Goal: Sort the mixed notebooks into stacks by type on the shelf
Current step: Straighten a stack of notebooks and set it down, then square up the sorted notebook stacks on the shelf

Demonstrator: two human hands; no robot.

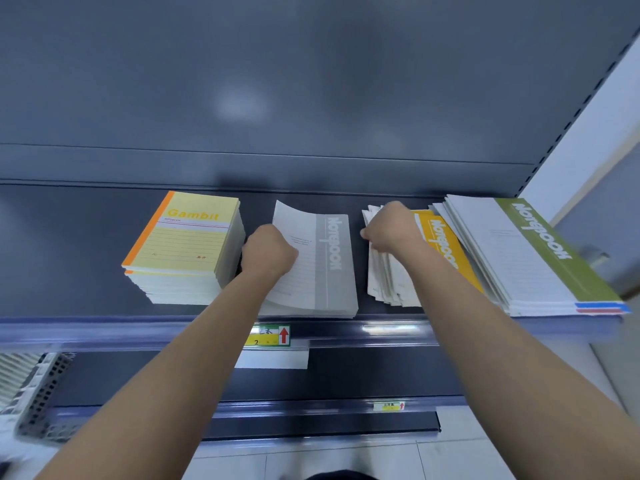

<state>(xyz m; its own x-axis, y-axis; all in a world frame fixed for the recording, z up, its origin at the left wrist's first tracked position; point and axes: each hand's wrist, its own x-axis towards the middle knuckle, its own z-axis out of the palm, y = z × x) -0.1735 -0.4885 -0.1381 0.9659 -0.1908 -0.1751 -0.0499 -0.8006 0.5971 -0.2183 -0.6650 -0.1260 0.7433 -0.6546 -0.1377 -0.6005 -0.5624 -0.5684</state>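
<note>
Hands both busy on the dark metal shelf (86,244): left hand (268,251) has its grip closed on the curled grey-striped notebook (322,265), right hand (391,226) clutches the messy white notebook pile (384,282). Yellow Gambit stack (183,247) sits left.

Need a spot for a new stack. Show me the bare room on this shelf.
The widest bare shelf lies left of the Gambit stack. A thin strip runs behind the stacks along the back panel. From the grey stack rightwards it is crowded: loose pile, yellow notebook and green stack overlap.
</note>
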